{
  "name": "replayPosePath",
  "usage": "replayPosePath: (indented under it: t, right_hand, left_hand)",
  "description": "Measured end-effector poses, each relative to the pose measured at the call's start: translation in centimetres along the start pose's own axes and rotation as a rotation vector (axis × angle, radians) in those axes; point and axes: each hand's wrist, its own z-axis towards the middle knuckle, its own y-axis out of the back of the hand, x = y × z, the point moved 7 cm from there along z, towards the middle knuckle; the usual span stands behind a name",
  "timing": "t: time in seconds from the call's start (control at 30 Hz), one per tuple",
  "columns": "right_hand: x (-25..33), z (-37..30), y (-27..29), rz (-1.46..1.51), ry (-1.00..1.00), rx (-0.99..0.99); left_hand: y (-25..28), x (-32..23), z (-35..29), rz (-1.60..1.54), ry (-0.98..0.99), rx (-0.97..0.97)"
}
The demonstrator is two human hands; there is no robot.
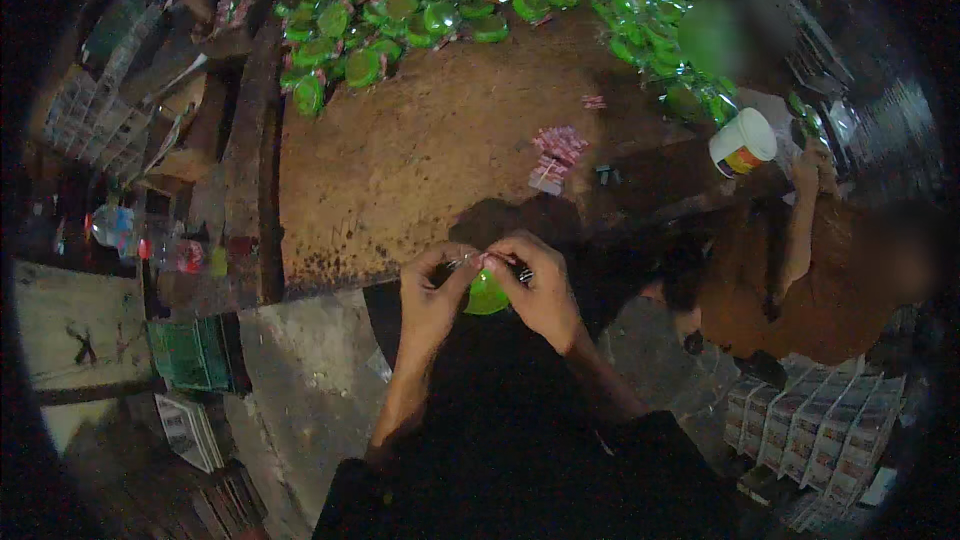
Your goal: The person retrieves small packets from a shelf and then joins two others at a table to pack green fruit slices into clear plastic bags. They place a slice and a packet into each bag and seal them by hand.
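Near the table's front edge, my left hand (428, 290) and my right hand (540, 290) meet with their fingertips pinched together. Between and just below them hangs a round bright green item (487, 295) in clear plastic wrap. Both hands grip the upper edge of that wrap, where a little shiny film shows; the fingers hide the rest. Beyond my hands, a small pile of pink-and-white paper labels (560, 145) lies on the brown table (420, 150).
Many similar wrapped green packets (440, 15) cover the table's far side. A white tub (745, 140) stands at the right, beside a seated person in brown (790, 280). A green crate (190, 355) and a framed panel (188, 432) are on the floor at the left.
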Motion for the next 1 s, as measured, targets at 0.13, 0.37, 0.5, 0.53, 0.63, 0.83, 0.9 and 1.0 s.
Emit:
replayPosePath:
  t: [0.13, 0.37, 0.5, 0.53, 0.63, 0.83, 0.9, 1.0]
  right_hand:
    - [0.3, -0.5, -0.4, 0.041, -0.007, -0.126]
    - [-2.3, 0.0, -1.1, 0.072, -0.098, -0.182]
    - [-3.2, -0.4, -1.1, 0.121, -0.082, -0.143]
    - [-3.4, -0.6, -1.4, 0.129, -0.098, -0.127]
    - [-3.4, -0.6, -1.5, 0.136, -0.112, -0.158]
    - [-0.6, 0.6, 0.6, 0.012, -0.094, -0.324]
    - [0.2, 0.3, 2.3, 0.055, -0.136, -0.531]
    - [1.9, 0.8, 1.9, 0.003, -0.012, -0.543]
  left_hand:
    - [-0.4, -0.2, -0.6, -0.157, 0.073, -0.038]
    - [-0.6, 0.5, 0.9, 0.025, -0.048, -0.084]
    - [-0.4, 2.0, 1.2, -0.104, 0.030, -0.131]
    - [-0.5, 2.3, 1.1, -0.136, 0.039, -0.143]
    - [-0.5, 2.0, 1.2, -0.102, -0.052, -0.183]
    - [-0.5, 1.4, 1.2, 0.093, -0.147, -0.146]
    - [-1.6, 0.9, 0.7, 0.151, -0.209, -0.081]
    - [-3.7, 0.3, -0.4, 0.253, -0.252, 0.048]
